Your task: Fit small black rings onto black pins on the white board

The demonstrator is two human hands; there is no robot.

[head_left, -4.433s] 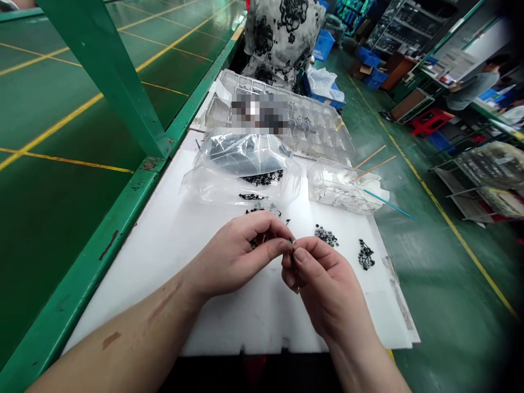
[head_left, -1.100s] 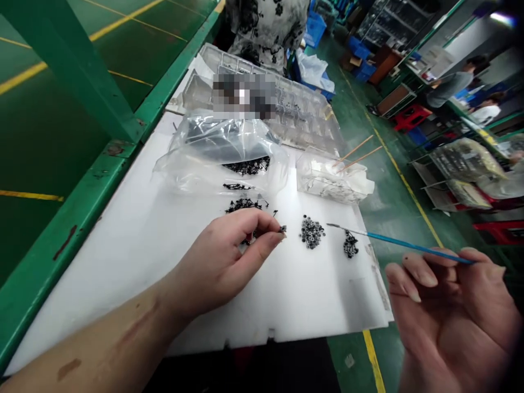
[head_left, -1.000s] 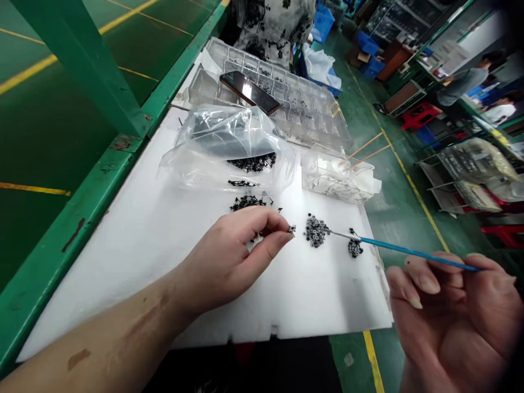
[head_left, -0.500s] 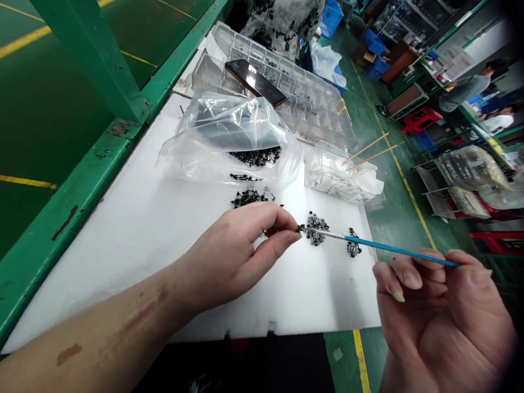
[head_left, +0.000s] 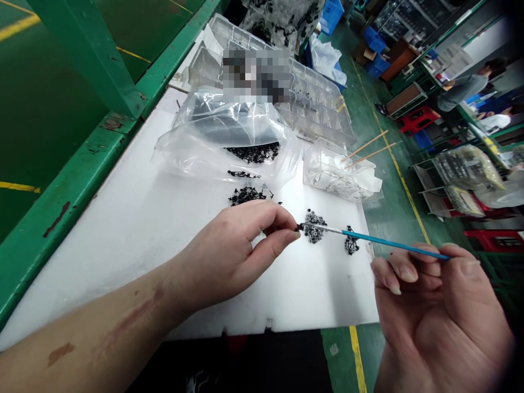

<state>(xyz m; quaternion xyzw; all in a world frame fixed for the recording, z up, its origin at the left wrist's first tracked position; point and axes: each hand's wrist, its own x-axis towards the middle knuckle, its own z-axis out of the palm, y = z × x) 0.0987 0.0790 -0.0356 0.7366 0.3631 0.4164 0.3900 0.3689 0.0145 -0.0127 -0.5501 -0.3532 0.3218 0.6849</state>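
Left hand (head_left: 241, 251) over the middle of the white table (head_left: 123, 229), knuckles up, thumb and forefinger pinched shut on a tiny dark part (head_left: 298, 227), mostly hidden by the fingertips. Right hand (head_left: 438, 311) off the table's near right corner, palm turned towards the camera. Its thumb and fingers are closed on the rear end of the blue brush (head_left: 376, 240) and the remaining fingers are loosely curled. The brush lies between the two hands, in the air above the table. Its long axis is close to level across the view, rising slightly from the right hand towards the left. The tip points left and meets the part at the left fingertips; touching or just short of it, cannot tell. The metal ferrule passes over a small heap of rings (head_left: 314, 234). A second dark heap (head_left: 351, 246) sits just under the blue shaft, nearer the table's right edge. Beyond the left hand is a scatter of black pieces (head_left: 245, 195), then a clear bag (head_left: 213, 147) holding more of them. A clear box (head_left: 339, 174) with two wooden sticks stands right of the bag. A compartment tray (head_left: 319, 109) lies at the far end.
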